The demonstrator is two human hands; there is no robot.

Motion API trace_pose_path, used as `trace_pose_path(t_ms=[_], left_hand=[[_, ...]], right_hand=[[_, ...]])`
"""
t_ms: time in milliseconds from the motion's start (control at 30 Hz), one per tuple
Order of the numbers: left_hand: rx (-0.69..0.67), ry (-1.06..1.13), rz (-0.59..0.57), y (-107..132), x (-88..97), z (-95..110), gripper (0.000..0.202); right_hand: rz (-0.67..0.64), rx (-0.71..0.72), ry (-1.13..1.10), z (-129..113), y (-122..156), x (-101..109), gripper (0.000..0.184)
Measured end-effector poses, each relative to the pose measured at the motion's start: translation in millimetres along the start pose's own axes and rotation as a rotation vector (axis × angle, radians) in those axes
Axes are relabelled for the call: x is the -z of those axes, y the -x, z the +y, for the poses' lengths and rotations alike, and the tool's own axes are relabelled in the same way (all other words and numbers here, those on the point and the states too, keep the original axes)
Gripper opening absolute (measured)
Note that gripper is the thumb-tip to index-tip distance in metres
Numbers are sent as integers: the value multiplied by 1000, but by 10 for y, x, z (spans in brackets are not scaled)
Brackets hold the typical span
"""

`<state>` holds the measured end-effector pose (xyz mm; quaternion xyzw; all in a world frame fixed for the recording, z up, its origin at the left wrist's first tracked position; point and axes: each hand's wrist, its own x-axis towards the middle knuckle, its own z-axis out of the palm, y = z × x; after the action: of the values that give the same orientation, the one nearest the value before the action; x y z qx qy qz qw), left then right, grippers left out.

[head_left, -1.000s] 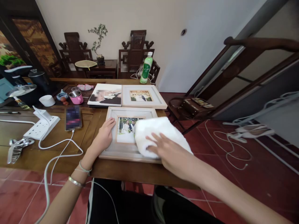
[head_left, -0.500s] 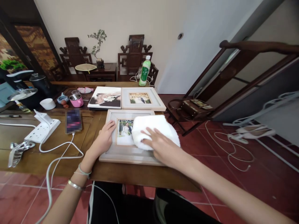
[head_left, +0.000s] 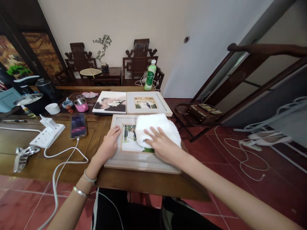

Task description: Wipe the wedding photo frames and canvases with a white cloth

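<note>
A light wooden picture frame (head_left: 141, 164) with a wedding photo lies flat near the table's front edge. My left hand (head_left: 110, 142) is on its left side, fingers curled over the rail, thumb hidden. Spread over a folded white towel (head_left: 153, 123), my right hand (head_left: 163, 143) presses it onto the frame's right half, with the thumb by the towel's fold. Part of the photo is covered by the towel. Touching behind are a second framed photo (head_left: 165, 110) and, to its left, an unframed-looking photo panel (head_left: 110, 110).
A green bottle (head_left: 150, 75) stands at the table's back edge. Left of the frame are a phone (head_left: 78, 126) on a cable, a white power strip (head_left: 48, 134), a silver hair claw (head_left: 22, 159) and a pink cup (head_left: 81, 104). A wooden chair (head_left: 203, 116) stands to the right.
My right hand and the towel have moved up on the frame, uncovering the photo's lower part. My left hand stays at the frame's left side. The view has shifted slightly.
</note>
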<state>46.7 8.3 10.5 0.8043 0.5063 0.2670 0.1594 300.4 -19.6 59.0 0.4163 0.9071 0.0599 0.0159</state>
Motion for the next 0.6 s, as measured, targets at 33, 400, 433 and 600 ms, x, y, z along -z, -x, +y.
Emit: trace_pose_path(t_ms=[33, 400, 433, 600], left_hand=[[1, -1, 1, 2, -3, 3, 57], [-29, -10, 5, 10, -29, -46, 57], [-31, -5, 4, 9, -26, -46, 57], [-44, 4, 0, 4, 1, -42, 59]], right_hand=[[-24, 23, -47, -86, 108, 67, 57], [56, 165, -282, -335, 478, 201, 62], [71, 146, -280, -272, 404, 134, 62], [137, 2, -211, 155, -78, -84, 63]])
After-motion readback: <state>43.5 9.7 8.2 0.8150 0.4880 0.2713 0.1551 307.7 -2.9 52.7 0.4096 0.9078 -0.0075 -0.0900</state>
